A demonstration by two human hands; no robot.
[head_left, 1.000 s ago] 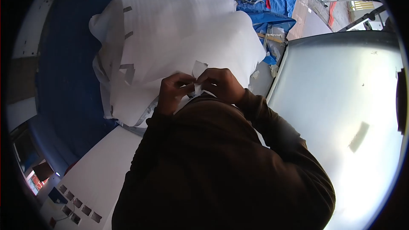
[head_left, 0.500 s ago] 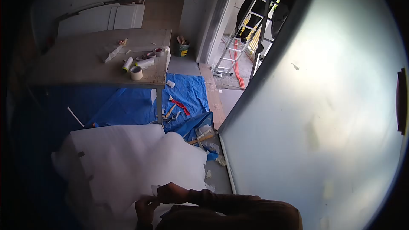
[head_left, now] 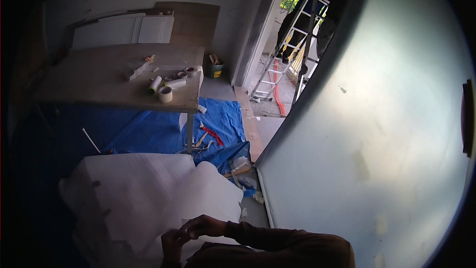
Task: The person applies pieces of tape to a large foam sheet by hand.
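My right hand [head_left: 204,227] and my left hand [head_left: 173,243] meet at the bottom centre, fingers bent together. A small pale piece [head_left: 185,222] shows at the fingertips of my right hand. What my left fingers hold, if anything, is too dark to make out. Both hands are in front of a large white sheet [head_left: 134,188] that lies in loose folds, with a few small dark patches on its left part.
A table [head_left: 99,77] carries tape rolls [head_left: 165,94] and scraps. Blue sheeting [head_left: 223,119] with debris covers floor beneath. A bucket [head_left: 214,69] stands by the doorway; beyond, a person [head_left: 287,34] is on a ladder [head_left: 277,64]. A pale panel [head_left: 367,144] fills the right.
The view has tilted slightly, so the table and doorway sit lower in the frame. My hands remain close together, with my right fingers bent a little differently.
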